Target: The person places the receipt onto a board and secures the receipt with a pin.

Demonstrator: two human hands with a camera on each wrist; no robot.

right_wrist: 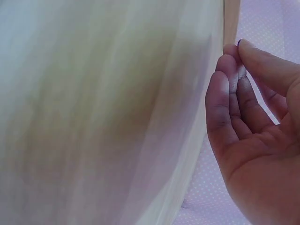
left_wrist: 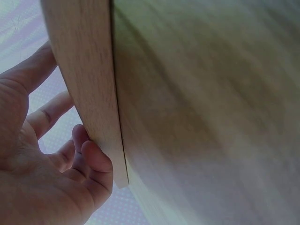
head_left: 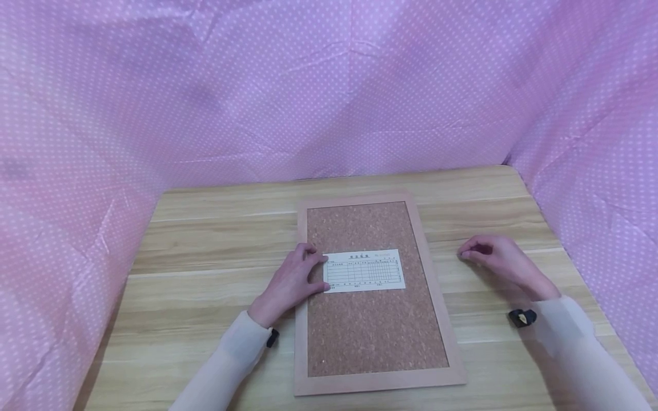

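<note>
A printed paper slip (head_left: 364,271) with a table of ruled lines lies across the middle of a wood-framed cork board (head_left: 377,337). My left hand (head_left: 290,279) holds the slip's left end down, thumb at the lower corner and forefinger at the upper one, spread apart. In the left wrist view, the other fingers bend beside the board's frame (left_wrist: 84,70). To the right of the board, my right hand (head_left: 501,260) hovers over the table. Its thumb and forefinger pinch a tiny dark purple thing (right_wrist: 239,42), mostly hidden by the fingertips, kind unclear.
The board lies flat on a light wood-grain table (head_left: 205,245). Pink polka-dot cloth (head_left: 329,103) hangs behind the table and along both sides. Each wrist wears a small black device (head_left: 522,318) at the sleeve cuff.
</note>
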